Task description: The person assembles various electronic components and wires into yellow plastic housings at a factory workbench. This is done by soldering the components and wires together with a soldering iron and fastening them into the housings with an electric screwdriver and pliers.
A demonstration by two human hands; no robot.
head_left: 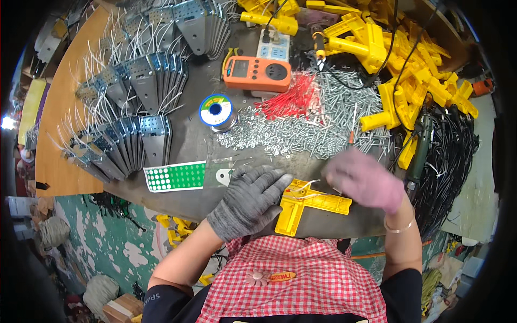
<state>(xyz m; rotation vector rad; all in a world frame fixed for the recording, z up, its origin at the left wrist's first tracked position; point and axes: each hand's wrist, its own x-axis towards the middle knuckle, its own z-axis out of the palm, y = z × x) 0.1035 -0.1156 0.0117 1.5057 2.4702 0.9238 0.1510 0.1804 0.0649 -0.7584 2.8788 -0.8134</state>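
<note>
A yellow T-shaped plastic housing half (301, 207) lies with its hollow side up at the table's front edge, short wires inside it. My left hand (250, 199), in a grey knitted glove, rests at its left, fingers stretched out and fingertips at its upper left corner. My right hand (366, 180), in a pink glove, is over the right end of the housing, smeared by motion. Its fingers cannot be made out. Just beyond it stands a thin orange-and-white piece (351, 134); whether the hand touches it is unclear.
Loose screws (334, 102) and small washers, red wires (293, 97), a solder spool (217, 112) and an orange meter (257, 74) lie beyond. Stacked metal brackets (156, 134) with white wires and a green sticker sheet (183, 176) are left; yellow housings (371, 48) and black cables (447, 161) right.
</note>
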